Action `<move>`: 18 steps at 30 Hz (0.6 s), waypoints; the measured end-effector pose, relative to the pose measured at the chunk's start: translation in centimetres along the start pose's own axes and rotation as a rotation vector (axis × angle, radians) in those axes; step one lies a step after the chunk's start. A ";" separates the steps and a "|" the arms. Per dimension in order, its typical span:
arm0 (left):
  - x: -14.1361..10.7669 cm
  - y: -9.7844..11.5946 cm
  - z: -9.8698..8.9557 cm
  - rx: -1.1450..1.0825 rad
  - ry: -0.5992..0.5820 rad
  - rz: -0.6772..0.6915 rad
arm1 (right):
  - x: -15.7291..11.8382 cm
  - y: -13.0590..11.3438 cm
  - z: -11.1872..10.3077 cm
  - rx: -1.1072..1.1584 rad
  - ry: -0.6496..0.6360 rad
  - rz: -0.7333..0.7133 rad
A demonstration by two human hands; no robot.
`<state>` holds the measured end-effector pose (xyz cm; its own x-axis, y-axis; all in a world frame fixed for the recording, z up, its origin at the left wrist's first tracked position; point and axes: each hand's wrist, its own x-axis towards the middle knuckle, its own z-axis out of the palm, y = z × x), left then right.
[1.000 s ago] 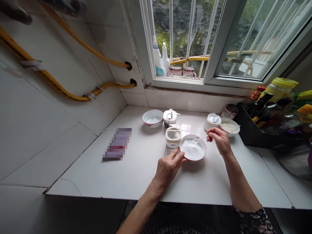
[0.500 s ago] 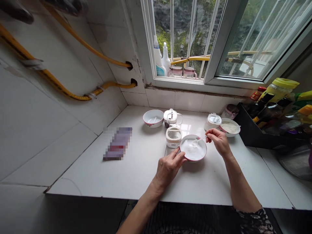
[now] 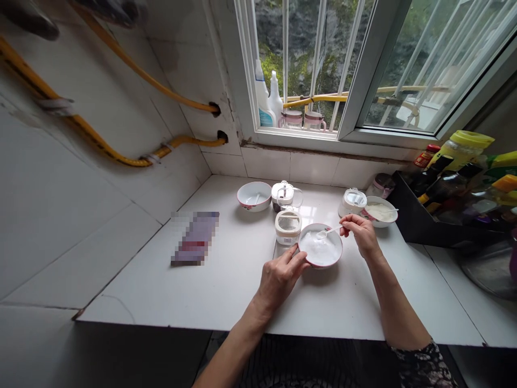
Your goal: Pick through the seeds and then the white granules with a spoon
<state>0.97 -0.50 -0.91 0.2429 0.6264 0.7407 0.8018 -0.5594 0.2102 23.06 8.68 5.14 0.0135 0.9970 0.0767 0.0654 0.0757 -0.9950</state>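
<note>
A bowl with a red rim (image 3: 320,253) holds white granular stuff and stands near the middle of the counter. My left hand (image 3: 281,274) grips its left rim, thumb and fingers at the edge. Between the fingertips of my right hand (image 3: 359,233) is the handle of a small white spoon (image 3: 322,235), its bowl resting on the white stuff. A square jar with a cream lid (image 3: 288,225) stands just left of the bowl. Behind that jar is a lidded container with a clear handle (image 3: 282,195).
Another bowl (image 3: 254,196) with a spoon stands at the back left. Behind my right hand are a lidded jar (image 3: 354,201) and a bowl of pale stuff (image 3: 380,211). A black bin (image 3: 416,226) of bottles stands right. A pixelated item (image 3: 196,238) lies left.
The spoon's tip has shifted slightly left in the bowl, and my right hand has moved a little left with it. My left hand has stayed on the rim.
</note>
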 end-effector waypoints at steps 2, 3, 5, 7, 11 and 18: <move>0.0 0.0 0.1 0.002 -0.001 -0.008 | 0.2 0.3 0.0 0.051 -0.007 0.050; -0.1 0.0 0.1 0.002 -0.002 -0.011 | 0.4 0.4 -0.1 0.073 -0.014 0.074; -0.1 0.0 0.2 0.001 -0.006 -0.016 | 0.6 0.6 0.0 0.112 -0.028 0.109; -0.2 -0.1 0.3 -0.003 -0.007 -0.014 | 0.8 0.6 0.2 0.140 -0.034 0.115; -0.2 -0.1 0.3 -0.011 -0.009 -0.019 | 0.6 0.1 1.9 0.163 -0.041 0.033; 0.0 0.1 0.2 -0.022 0.005 -0.028 | -1.3 -0.1 6.0 -0.128 -0.074 -0.358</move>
<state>1.16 -0.46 -1.07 0.2182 0.6392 0.7375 0.7958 -0.5540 0.2446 17.08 7.45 4.80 -0.1046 0.9068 0.4084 0.1773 0.4211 -0.8895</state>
